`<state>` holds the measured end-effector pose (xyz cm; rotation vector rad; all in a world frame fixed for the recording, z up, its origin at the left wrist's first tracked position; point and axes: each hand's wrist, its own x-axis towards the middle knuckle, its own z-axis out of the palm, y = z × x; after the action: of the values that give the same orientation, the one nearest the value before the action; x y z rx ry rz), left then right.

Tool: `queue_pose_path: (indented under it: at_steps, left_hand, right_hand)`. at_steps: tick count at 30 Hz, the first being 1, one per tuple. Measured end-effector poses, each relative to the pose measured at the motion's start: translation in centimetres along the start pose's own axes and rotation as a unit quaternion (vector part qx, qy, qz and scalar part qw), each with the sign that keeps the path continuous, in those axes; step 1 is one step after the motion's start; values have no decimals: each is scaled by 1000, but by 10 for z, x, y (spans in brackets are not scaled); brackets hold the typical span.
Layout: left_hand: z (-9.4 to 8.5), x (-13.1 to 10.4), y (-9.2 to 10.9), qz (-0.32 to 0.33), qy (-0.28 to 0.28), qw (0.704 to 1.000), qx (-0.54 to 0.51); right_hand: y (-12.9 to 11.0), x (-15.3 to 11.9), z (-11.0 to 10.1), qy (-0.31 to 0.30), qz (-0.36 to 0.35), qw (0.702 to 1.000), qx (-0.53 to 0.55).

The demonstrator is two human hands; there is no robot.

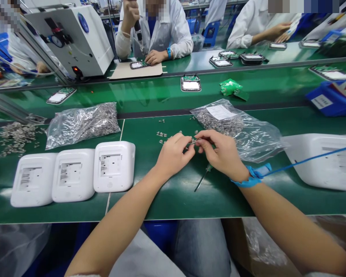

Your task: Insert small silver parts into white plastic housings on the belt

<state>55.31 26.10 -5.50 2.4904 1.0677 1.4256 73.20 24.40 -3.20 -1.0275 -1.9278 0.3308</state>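
Three housings lie left of the hands, a bag behind.

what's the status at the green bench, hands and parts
Left hand and right hand pinching one small silver metal part between fingertips. Loose metal parts just beyond. Thin screwdriver under right wrist, clear plastic bag of parts alongside.

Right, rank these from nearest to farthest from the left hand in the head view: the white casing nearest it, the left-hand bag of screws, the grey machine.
From the left hand:
1. White casing, just to its left.
2. Bag of screws, farther left and back.
3. Grey machine, far back left.
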Motion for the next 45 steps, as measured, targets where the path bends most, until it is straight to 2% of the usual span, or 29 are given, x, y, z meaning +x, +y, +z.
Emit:
queue_pose_path:
  at_steps: [4,8,11,16,19,22,25,29,31,33,36,38,40,42,44,45]
  left_hand:
    - [-1,0,1,2,-21,1000,5]
    - [-2,2,3,5,-61,997,-37]
    - [-5,4,4,-14,-56,994,-94]
    - [-8,7,4,-45,-67,984,-157]
    - [-6,4,3,-26,-47,992,-117]
    - [-3,1,2,4,-50,997,-51]
    - [-3,-1,1,12,-68,998,-10]
    - [-5,1,2,17,-75,997,-10]
    - [-7,3,3,11,-84,996,-38]
    - [-10,6,4,-12,-106,990,-96]
    - [-16,11,4,-87,-157,956,-232]
    - [-19,13,3,-155,-193,906,-343]
    - [-21,14,2,-220,-221,839,-445]
    - [-20,12,3,-270,-230,778,-519]
    - [-19,10,7,-305,-225,736,-560]
    - [-17,9,8,-317,-218,727,-569]
  right_hand:
    - [2,0,-1,-19,26,999,34]
    - [1,1,-1,0,-4,1000,14]
    - [2,1,-1,20,-10,1000,18]
    - [1,0,-3,4,73,988,133]
    - [-3,2,-2,-10,141,964,224]
    - [-5,3,0,2,169,951,259]
    - [-3,1,2,22,154,959,236]
    - [2,-2,-2,45,73,991,107]
    - [3,-1,-6,25,37,997,64]
    - [3,1,-9,-8,10,997,70]
    - [2,4,-12,-32,-18,994,106]
    - [2,6,-13,-28,-24,991,125]
    - [2,7,-14,-12,-42,991,127]
    - [1,7,-16,12,-87,991,101]
    - [-1,3,-17,28,-143,988,49]
    - [-1,-1,-16,32,-161,986,15]
